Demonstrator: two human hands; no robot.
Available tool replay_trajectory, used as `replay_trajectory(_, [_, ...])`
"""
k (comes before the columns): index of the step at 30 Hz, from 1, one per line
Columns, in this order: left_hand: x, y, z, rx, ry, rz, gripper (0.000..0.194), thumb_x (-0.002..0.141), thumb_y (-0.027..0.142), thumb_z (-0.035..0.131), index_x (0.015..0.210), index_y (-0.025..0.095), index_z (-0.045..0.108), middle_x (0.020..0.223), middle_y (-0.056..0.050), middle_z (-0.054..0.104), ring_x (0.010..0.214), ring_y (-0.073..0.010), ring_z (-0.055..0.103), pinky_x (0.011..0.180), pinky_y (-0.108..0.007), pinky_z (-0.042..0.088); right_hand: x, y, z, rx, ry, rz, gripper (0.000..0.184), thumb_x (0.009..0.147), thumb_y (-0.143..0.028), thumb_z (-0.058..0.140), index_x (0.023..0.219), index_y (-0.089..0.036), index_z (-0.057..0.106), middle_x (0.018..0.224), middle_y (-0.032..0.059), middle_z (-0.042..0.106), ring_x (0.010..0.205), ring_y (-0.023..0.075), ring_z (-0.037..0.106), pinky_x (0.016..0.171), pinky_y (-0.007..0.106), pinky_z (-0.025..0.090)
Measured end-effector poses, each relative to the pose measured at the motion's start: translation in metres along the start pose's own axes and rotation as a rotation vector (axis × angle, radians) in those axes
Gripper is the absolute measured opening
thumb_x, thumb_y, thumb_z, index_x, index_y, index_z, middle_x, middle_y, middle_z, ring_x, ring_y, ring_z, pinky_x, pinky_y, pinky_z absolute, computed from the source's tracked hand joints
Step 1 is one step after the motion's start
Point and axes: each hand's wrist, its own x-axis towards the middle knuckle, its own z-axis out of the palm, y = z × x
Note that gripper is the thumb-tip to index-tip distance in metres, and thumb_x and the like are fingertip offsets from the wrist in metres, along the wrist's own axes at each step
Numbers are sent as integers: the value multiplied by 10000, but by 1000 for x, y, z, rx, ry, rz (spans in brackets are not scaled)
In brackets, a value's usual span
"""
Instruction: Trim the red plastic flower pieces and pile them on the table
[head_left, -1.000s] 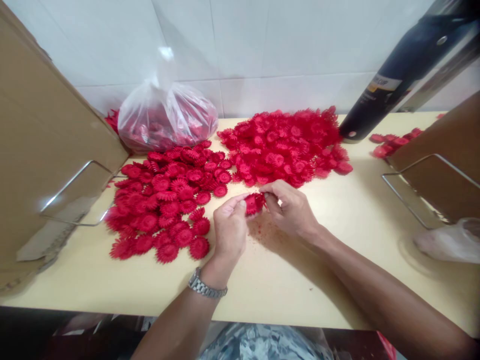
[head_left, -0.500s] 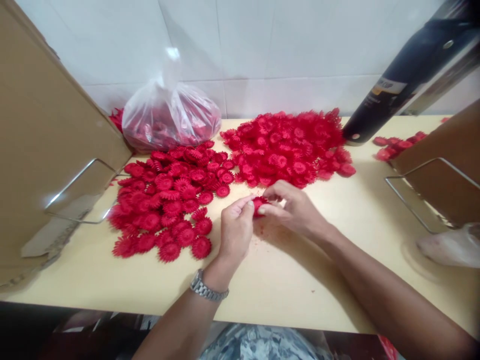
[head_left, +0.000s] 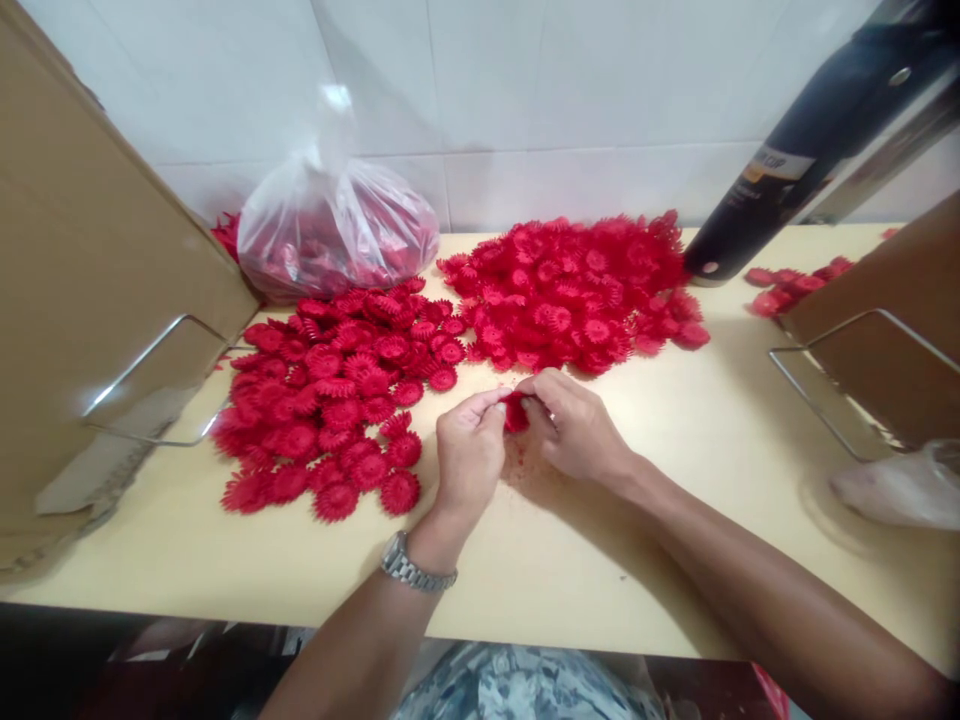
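Observation:
Between my two hands is a small red flower-like disc [head_left: 515, 412] with a toothed edge, partly covered by fingers. My left hand [head_left: 471, 448] pinches its left side between thumb and forefinger. On the other side my right hand [head_left: 574, 425] is closed on it, fingertips curled against the piece. A heap of similar red discs [head_left: 330, 390] lies to the left of my hands. Behind them spreads a second, larger pile of red frilled pieces [head_left: 559, 295]. Small red crumbs are scattered on the table [head_left: 570, 590] beneath my hands.
A tied clear plastic bag [head_left: 337, 235] of red pieces stands against the tiled wall. Cardboard boxes [head_left: 97, 270] flank both sides, with bent wire stands [head_left: 817, 400] beside them. A dark bottle [head_left: 780, 170] stands at the back right, near a few more red pieces [head_left: 799, 285].
My right hand has turned, its fingers curling in closer around the red disc, which now shows less. My left hand keeps its pinch. The view has shifted slightly.

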Motion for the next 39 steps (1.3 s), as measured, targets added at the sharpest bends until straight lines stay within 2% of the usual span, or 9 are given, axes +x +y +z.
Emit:
replay_trajectory(5, [1, 2, 1, -11, 56, -5, 238, 689, 170, 593, 895, 152, 711, 904, -60, 709, 810, -157, 641, 749, -294, 526, -1, -2, 7, -295, 71, -81, 245, 825, -57, 373, 836, -133, 606, 704, 65, 587, 612, 153, 532, 511, 250, 405])
replay_trajectory(9, [-1, 12, 1, -89, 83, -78, 231, 682, 220, 629, 886, 133, 695, 787, -46, 690, 694, -144, 634, 685, -309, 538, 6, 21, -9, -401, 187, -1, 255, 832, -68, 387, 855, -151, 628, 720, 55, 615, 626, 142, 556, 523, 234, 429])
replay_trajectory(13, [-2, 23, 3, -218, 84, -163, 187, 647, 232, 664, 791, 113, 670, 713, -21, 650, 667, -130, 614, 676, -315, 543, 12, 62, -42, -522, 393, 155, 272, 868, -158, 418, 1062, -122, 606, 985, 146, 631, 886, 220, 593, 720, 328, 492])
replay_trajectory(16, [-3, 25, 5, -251, 40, -216, 170, 632, 219, 666, 759, 106, 656, 678, -11, 626, 665, -126, 602, 672, -308, 540, 13, 72, -53, -503, 428, 167, 324, 864, -211, 449, 1156, -125, 561, 1173, 186, 554, 1098, 287, 506, 881, 447, 432])
replay_trajectory(18, [-3, 23, 6, -246, 28, -230, 180, 642, 222, 658, 780, 107, 658, 696, -15, 633, 671, -128, 601, 666, -302, 535, 12, 61, -47, -327, 367, 153, 257, 864, -256, 476, 1065, -154, 601, 1061, 148, 601, 1003, 255, 549, 843, 415, 448])
replay_trajectory(22, [-4, 16, 6, -150, -21, -164, 198, 703, 238, 617, 848, 116, 677, 753, -39, 671, 705, -130, 611, 659, -256, 508, 8, 18, -20, 206, -55, 142, 117, 789, -296, 609, 828, -187, 593, 755, 24, 597, 670, 137, 552, 588, 254, 451])
replay_trajectory(24, [-5, 14, 5, -108, -72, -130, 204, 740, 251, 586, 852, 115, 689, 752, -50, 682, 703, -132, 616, 652, -241, 495, 7, 4, -11, 327, -157, 192, 107, 765, -255, 632, 758, -181, 555, 711, 0, 583, 629, 117, 531, 553, 229, 424])
replay_trajectory(29, [-7, 13, 4, -82, -128, -101, 229, 760, 257, 569, 891, 126, 703, 817, -66, 699, 745, -152, 626, 696, -277, 502, 6, 1, -10, 375, -167, 211, 82, 786, -128, 551, 723, -171, 522, 686, -6, 575, 610, 100, 522, 549, 208, 404])
replay_trajectory(39, [1, 3, 1, -41, 39, -27, 232, 731, 222, 566, 899, 133, 699, 836, -68, 704, 821, -172, 637, 765, -312, 509, 2, 2, -3, 66, 58, -11, 256, 755, -11, 407, 878, -159, 576, 744, 38, 599, 642, 128, 549, 576, 229, 425])
